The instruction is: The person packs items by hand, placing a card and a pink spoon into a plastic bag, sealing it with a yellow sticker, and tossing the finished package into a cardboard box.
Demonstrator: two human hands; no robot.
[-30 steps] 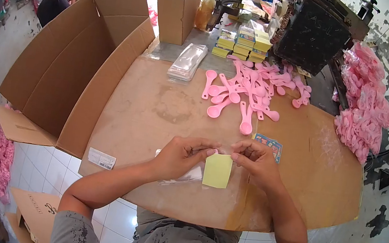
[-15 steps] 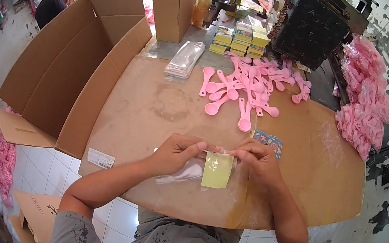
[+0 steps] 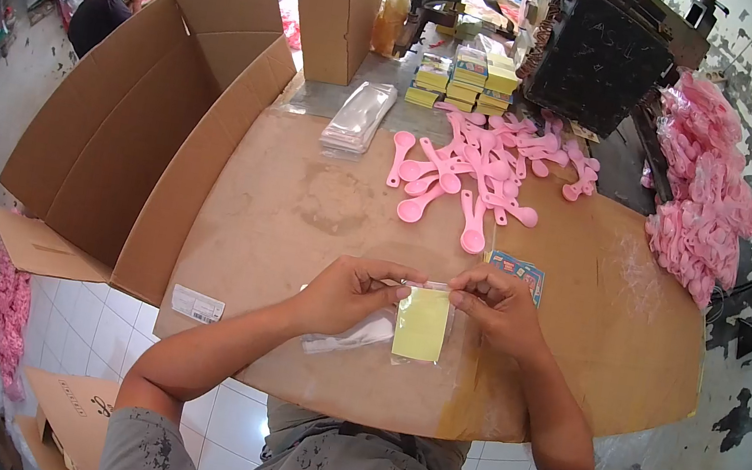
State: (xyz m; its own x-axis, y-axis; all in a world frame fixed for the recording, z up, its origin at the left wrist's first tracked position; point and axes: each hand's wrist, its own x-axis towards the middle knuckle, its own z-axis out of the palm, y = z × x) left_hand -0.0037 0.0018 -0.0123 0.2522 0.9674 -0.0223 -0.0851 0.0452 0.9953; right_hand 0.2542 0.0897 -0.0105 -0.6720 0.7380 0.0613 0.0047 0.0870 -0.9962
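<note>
A clear plastic bag with a yellow card (image 3: 421,324) inside hangs between my two hands over the cardboard-covered table (image 3: 300,224). My left hand (image 3: 351,292) pinches the bag's top left corner, and my right hand (image 3: 499,310) pinches its top right corner. Under my left wrist lie loose clear bags (image 3: 351,334). Just beyond my right hand are blue printed cards (image 3: 518,271), partly covered by it. Farther up the table, pink measuring spoons (image 3: 478,168) lie in a loose heap.
An open carton (image 3: 182,167) stands at the left, with a taller box (image 3: 330,19) behind. Stacked clear bags (image 3: 357,118) and card stacks (image 3: 468,74) lie at the back. A black machine box (image 3: 602,55) and bagged pink items (image 3: 704,187) are at right. Two other people sit beyond.
My fingers have shifted along the bag's top edge, my left thumb now lower. The card looks flatter and slightly higher. The person at the back has moved a hand into view.
</note>
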